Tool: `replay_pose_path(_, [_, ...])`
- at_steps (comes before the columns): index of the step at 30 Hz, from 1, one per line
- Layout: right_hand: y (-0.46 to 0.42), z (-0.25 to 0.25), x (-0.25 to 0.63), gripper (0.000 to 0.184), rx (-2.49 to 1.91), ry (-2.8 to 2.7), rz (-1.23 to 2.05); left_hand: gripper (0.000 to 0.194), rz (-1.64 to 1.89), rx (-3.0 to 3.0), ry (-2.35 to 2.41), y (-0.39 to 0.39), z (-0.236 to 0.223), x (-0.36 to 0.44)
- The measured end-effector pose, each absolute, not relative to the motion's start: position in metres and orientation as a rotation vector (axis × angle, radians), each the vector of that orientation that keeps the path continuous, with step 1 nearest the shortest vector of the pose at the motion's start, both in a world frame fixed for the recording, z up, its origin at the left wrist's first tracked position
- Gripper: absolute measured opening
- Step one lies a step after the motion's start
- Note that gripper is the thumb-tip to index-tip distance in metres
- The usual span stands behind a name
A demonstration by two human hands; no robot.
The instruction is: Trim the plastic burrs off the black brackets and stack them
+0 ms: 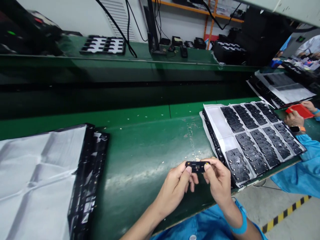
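A small flat black plastic part (197,167) with tiny yellow marks is held level above the green bench near its front edge. My left hand (178,181) pinches its left end between thumb and fingers. On the other end, my right hand (217,178) has its thumb and fingers closed, with a blue band around that wrist. Just right of my right hand lies a tray (216,120) lined with white sheet, bearing rows of similar-looking black parts (237,165). What the part is for cannot be made out.
Trays stacked under a white sheet (37,166) stand at the left. A co-worker's hands (296,117) hold a red tray (301,110) at the far right, near another sheet-covered stack (285,86). Behind, a raised shelf (140,55) bears a tray (103,45) and cables.
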State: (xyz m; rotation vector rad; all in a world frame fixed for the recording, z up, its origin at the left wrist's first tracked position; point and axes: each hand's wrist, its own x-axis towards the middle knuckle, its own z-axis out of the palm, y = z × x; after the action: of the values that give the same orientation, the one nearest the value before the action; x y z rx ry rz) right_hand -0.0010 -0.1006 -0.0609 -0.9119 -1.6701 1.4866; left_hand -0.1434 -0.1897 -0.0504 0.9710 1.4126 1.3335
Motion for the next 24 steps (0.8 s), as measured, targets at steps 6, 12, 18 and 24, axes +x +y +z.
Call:
replay_pose_path(6, [-0.103,-0.061,-0.005,0.028,-0.855,-1.676,1.516,0.048,1.348,0.978,1.426,-0.196,-0.053,-0.146])
replay_pose_path(12, [-0.105,-0.058,-0.007,0.031,-0.861,-1.667,1.525,0.047,1.366,0.98,1.421,-0.201,-0.05,-0.146])
replay_pose_path(18, [-0.11,-0.057,-0.014,0.035,-0.904,-1.587,1.507,0.042,1.404,0.95,1.467,-0.206,-0.05,-0.144])
replay_pose_path(24, [-0.116,-0.058,-0.017,0.033,-0.92,-1.611,1.526,0.033,1.506,0.828,1.471,-0.206,-0.049,-0.142])
